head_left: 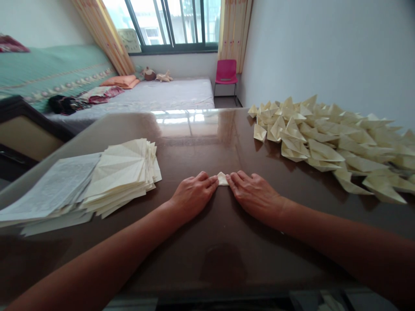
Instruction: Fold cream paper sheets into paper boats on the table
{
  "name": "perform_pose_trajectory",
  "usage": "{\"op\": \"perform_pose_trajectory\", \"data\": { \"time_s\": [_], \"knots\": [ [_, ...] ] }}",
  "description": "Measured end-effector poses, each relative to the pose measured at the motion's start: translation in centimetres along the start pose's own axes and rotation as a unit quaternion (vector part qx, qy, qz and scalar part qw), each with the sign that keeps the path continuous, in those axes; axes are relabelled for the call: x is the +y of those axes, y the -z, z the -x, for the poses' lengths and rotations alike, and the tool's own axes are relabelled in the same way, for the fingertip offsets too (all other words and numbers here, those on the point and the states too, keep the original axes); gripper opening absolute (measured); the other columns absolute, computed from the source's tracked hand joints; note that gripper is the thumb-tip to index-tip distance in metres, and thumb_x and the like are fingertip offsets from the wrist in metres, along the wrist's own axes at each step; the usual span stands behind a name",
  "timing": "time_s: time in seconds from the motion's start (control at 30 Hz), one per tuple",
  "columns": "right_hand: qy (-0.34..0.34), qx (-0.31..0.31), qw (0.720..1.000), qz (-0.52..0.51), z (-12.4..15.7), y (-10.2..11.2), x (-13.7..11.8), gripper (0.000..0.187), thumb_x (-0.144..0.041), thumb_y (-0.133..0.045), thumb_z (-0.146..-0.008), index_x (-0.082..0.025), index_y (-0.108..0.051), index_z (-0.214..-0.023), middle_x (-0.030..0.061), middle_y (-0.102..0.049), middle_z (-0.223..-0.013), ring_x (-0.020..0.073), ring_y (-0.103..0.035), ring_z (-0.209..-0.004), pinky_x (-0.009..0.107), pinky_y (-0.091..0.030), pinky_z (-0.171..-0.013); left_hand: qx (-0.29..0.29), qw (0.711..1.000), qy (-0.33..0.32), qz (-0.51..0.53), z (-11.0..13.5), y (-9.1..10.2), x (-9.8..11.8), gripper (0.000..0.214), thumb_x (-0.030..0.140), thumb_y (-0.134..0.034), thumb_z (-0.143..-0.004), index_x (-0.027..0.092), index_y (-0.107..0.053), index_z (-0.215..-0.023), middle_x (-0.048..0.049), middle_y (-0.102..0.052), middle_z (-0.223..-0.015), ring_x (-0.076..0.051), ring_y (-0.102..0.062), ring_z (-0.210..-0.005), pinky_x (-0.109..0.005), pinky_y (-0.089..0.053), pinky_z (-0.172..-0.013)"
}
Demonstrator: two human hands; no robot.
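Observation:
A small cream piece of folded paper lies on the glossy brown table, its peaked top pointing away from me. My left hand presses on its left end with bent fingers held together. On the other end rest the closed fingers of my right hand. Only the middle of the paper shows between the fingertips; both ends are hidden under them. To the left lies a stack of creased cream paper sheets. At the right spreads a large heap of folded paper boats.
Grey printed sheets lie partly under the cream stack at the table's left. Beyond the table's far edge stands a bed with soft toys and folded cloth. A pink chair is by the window. A white wall borders the right side.

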State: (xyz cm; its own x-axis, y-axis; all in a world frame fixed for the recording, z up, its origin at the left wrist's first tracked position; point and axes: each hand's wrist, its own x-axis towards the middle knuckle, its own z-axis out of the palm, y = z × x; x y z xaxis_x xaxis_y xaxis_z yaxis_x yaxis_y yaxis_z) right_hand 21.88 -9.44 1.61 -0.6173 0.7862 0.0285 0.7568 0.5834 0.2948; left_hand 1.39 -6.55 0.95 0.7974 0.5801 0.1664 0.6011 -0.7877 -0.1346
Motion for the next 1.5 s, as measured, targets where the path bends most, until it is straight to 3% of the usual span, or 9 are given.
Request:
{"op": "perform_pose_trajectory", "data": {
  "time_s": [0.2, 0.43, 0.6, 0.73, 0.9, 1.1, 1.23, 1.37, 1.5],
  "knots": [
    [0.002, -0.011, 1.000, 0.021, 0.7, 0.1, -0.6, 0.034, -0.005, -0.037, -0.089, -0.006, -0.063, -0.111, 0.0203, -0.057, -0.117, 0.0263, -0.052, -0.095, 0.035, -0.040, -0.062, -0.006, 0.999, 0.002, -0.045, 0.2, 0.0, 0.3, 0.031, 0.016, -0.050, -0.091, 0.013, -0.060, -0.120, -0.0055, -0.064, -0.123, -0.021, -0.057, -0.100, -0.032, -0.052, -0.070],
    [-0.004, -0.038, 0.999, 0.031, 1.2, 0.9, -1.3, 0.029, -0.003, -0.041, -0.086, -0.008, -0.067, -0.098, 0.0172, -0.061, -0.102, 0.0262, -0.054, -0.088, 0.035, -0.040, -0.059, -0.008, 0.998, 0.005, -0.058, 0.6, 0.3, 0.4, 0.029, 0.015, -0.048, -0.090, 0.014, -0.063, -0.114, -0.0047, -0.066, -0.119, -0.021, -0.059, -0.095, -0.031, -0.050, -0.068],
    [-0.002, -0.027, 0.999, -0.022, 0.6, 1.3, 0.5, 0.023, -0.008, -0.044, -0.088, -0.012, -0.065, -0.098, 0.0125, -0.062, -0.094, 0.0228, -0.056, -0.085, 0.032, -0.039, -0.062, 0.028, 0.999, 0.025, 0.001, 0.7, -0.2, -0.1, 0.023, 0.018, -0.046, -0.090, 0.017, -0.064, -0.106, -0.0020, -0.067, -0.113, -0.019, -0.058, -0.095, -0.031, -0.049, -0.072],
    [-0.044, -0.003, 0.991, -0.126, -0.5, 0.5, 2.6, 0.020, -0.024, -0.043, -0.095, -0.020, -0.063, -0.098, 0.0061, -0.063, -0.094, 0.0182, -0.059, -0.081, 0.027, -0.037, -0.062, 0.053, 0.995, 0.060, 0.058, 0.7, -0.7, -0.6, 0.021, 0.024, -0.043, -0.093, 0.022, -0.062, -0.100, 0.0008, -0.067, -0.110, -0.018, -0.056, -0.093, -0.029, -0.047, -0.073],
    [-0.073, 0.059, 0.953, -0.289, -1.5, -1.7, 3.4, 0.030, -0.043, -0.048, -0.093, -0.023, -0.058, -0.112, 0.0045, -0.061, -0.105, 0.0158, -0.060, -0.085, 0.025, -0.040, -0.068, 0.060, 0.993, 0.070, 0.077, 0.7, -1.2, -0.8, 0.021, 0.030, -0.040, -0.096, 0.024, -0.060, -0.099, 0.0014, -0.066, -0.107, -0.016, -0.056, -0.094, -0.028, -0.045, -0.076],
    [-0.076, 0.083, 0.880, -0.462, -2.0, -3.0, 3.2, 0.039, -0.032, -0.066, -0.080, -0.020, -0.057, -0.115, 0.0001, -0.062, -0.090, 0.0096, -0.052, -0.063, 0.023, -0.041, -0.062, 0.061, 0.988, 0.096, 0.107, 0.7, -1.4, -1.0, 0.018, 0.031, -0.040, -0.097, 0.023, -0.056, -0.100, -0.0002, -0.065, -0.103, -0.016, -0.058, -0.095, -0.026, -0.044, -0.074],
    [-0.052, 0.095, 0.865, -0.490, -2.0, -2.7, 3.0, 0.026, -0.028, -0.065, -0.080, -0.018, -0.063, -0.104, -0.0001, -0.060, -0.083, 0.0102, -0.052, -0.065, 0.023, -0.041, -0.063, 0.071, 0.972, 0.151, 0.166, 0.5, -1.5, -1.1, 0.016, 0.033, -0.046, -0.094, 0.022, -0.053, -0.103, 0.0004, -0.064, -0.092, -0.015, -0.061, -0.084, -0.026, -0.045, -0.069],
    [-0.059, 0.111, 0.844, -0.521, -2.0, -2.6, 3.1, 0.016, -0.027, -0.053, -0.088, -0.017, -0.065, -0.089, 0.0005, -0.061, -0.076, 0.0109, -0.052, -0.066, 0.023, -0.039, -0.063, 0.088, 0.946, 0.180, 0.255, 0.3, -1.6, -1.4, 0.023, 0.030, -0.054, -0.088, 0.023, -0.053, -0.110, 0.0003, -0.064, -0.098, -0.014, -0.061, -0.080, -0.025, -0.047, -0.069],
    [-0.102, 0.079, 0.790, -0.599, -2.2, -2.7, 3.4, 0.021, -0.034, -0.050, -0.090, -0.017, -0.058, -0.081, -0.0020, -0.057, -0.063, 0.0101, -0.048, -0.057, 0.022, -0.037, -0.056, 0.119, 0.881, 0.201, 0.412, 0.1, -1.7, -1.4, 0.031, 0.028, -0.059, -0.085, 0.020, -0.054, -0.114, -0.0012, -0.065, -0.095, -0.012, -0.062, -0.076, -0.022, -0.050, -0.068]
  ]
}}
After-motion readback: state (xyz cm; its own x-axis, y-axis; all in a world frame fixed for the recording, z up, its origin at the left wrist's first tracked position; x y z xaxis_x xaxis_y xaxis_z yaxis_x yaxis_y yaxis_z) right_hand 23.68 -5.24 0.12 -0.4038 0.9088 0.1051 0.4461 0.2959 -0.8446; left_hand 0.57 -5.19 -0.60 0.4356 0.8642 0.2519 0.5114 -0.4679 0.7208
